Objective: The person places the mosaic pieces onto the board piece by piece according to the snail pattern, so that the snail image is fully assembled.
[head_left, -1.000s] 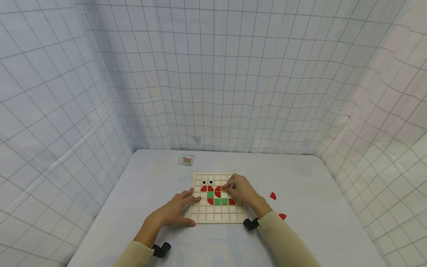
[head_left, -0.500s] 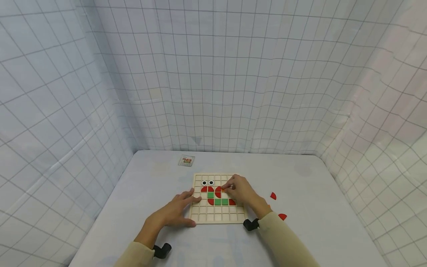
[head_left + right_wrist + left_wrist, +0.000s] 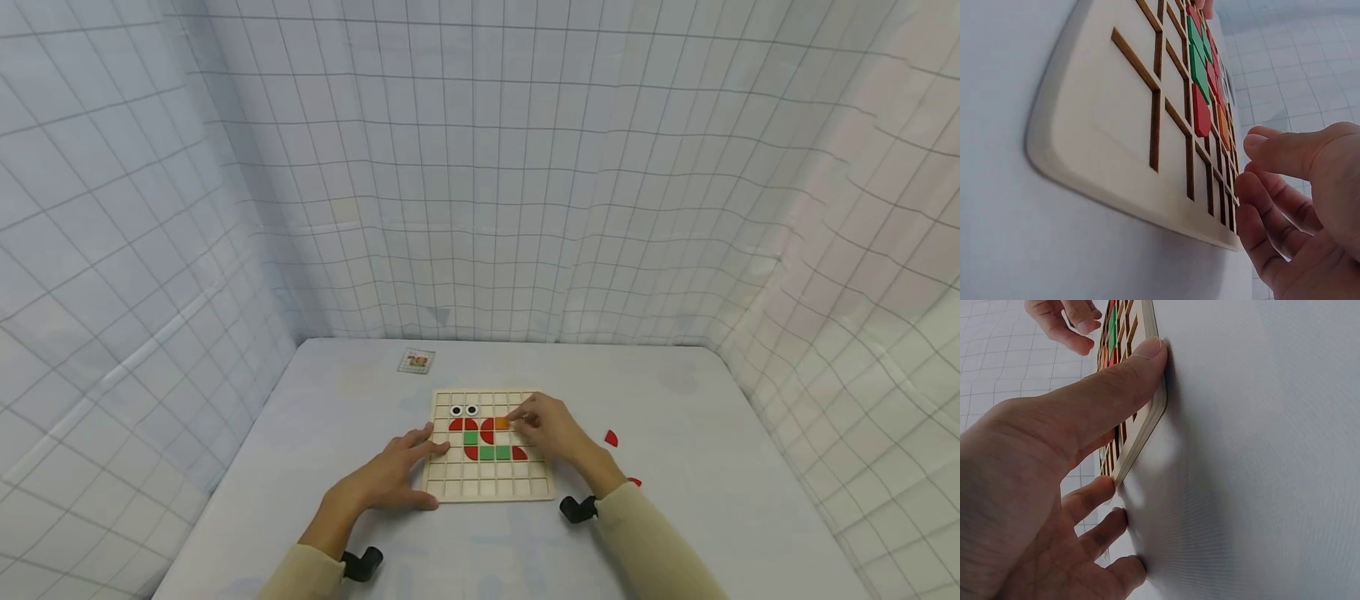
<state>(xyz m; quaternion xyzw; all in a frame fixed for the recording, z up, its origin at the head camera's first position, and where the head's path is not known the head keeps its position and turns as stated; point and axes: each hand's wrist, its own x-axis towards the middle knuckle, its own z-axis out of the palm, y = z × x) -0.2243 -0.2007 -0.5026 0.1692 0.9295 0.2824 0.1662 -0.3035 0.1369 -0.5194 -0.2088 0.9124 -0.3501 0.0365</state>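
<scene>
A pale wooden grid board (image 3: pixel 491 491) lies on the table. My left hand (image 3: pixel 392 475) steadies it, thumb on the near edge and fingers spread over the left side. An orange square tile (image 3: pixel 502 423) sits in the grid, right of a red quarter-round piece (image 3: pixel 487 431). My right hand (image 3: pixel 553 427) hovers just right of that tile, and in the right wrist view a gap shows between thumb and fingers with nothing held. Green square tiles (image 3: pixel 494 452), more red quarter-rounds and two round eye pieces (image 3: pixel 464 411) fill other cells.
A small picture card (image 3: pixel 416 361) lies behind the board to the left. One loose red quarter-round (image 3: pixel 612 437) is on the table at right; another red piece (image 3: pixel 634 481) shows partly past the right forearm. Grid-patterned white curtains (image 3: pixel 480 208) surround the table.
My right hand has drawn back slightly to the right, off the orange tile, which now shows whole in its cell. The left hand has stayed on the board.
</scene>
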